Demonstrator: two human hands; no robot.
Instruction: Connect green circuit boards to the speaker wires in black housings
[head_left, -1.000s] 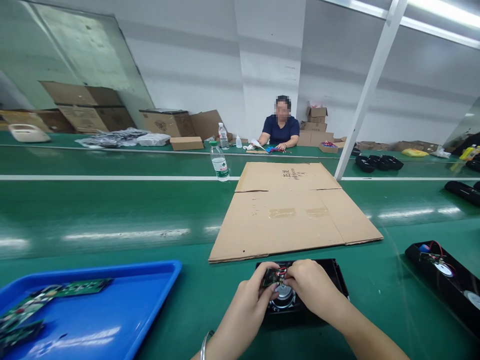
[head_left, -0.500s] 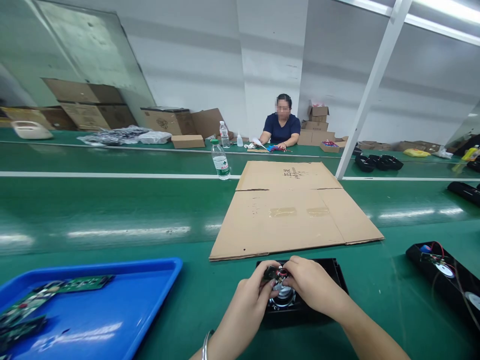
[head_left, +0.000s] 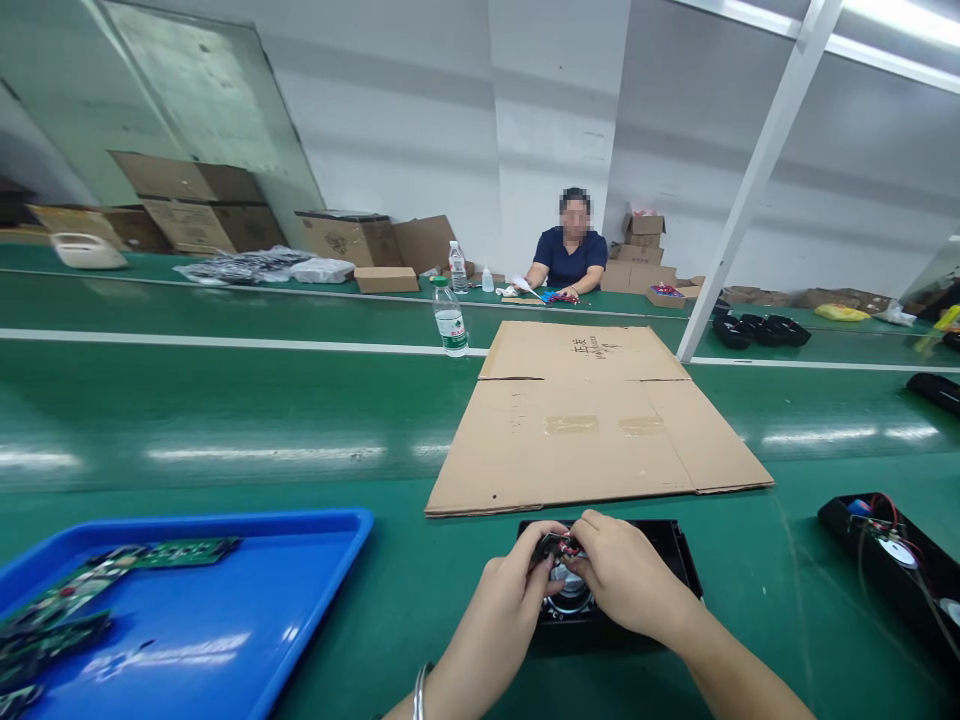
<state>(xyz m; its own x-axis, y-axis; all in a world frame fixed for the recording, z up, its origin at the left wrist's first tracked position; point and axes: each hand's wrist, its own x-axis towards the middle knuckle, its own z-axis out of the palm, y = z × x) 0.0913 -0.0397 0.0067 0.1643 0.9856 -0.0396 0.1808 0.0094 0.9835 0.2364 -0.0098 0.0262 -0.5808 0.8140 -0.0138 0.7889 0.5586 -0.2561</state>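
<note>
Both hands meet over a black speaker housing (head_left: 615,632) lying on the green bench. Thumb and fingers of my left hand (head_left: 517,580) pinch the left end of a small circuit board (head_left: 561,548) with red wires. On its right side, my right hand (head_left: 619,570) has its fingertips closed on the same board and wires. Below the fingers, a round silver speaker (head_left: 571,598) shows inside the housing. My fingers hide much of the board, so its connections cannot be made out.
A blue tray (head_left: 330,570) with several green circuit boards (head_left: 187,552) stands at left. Flattened cardboard (head_left: 592,460) lies beyond the housing, a water bottle (head_left: 450,325) near its far left corner. Another open black housing (head_left: 892,560) is at right. Across the bench sits a person (head_left: 571,255).
The view has swung slightly left, so everything sits a little further right. My hands keep hold of the circuit board, with only slight finger movement.
</note>
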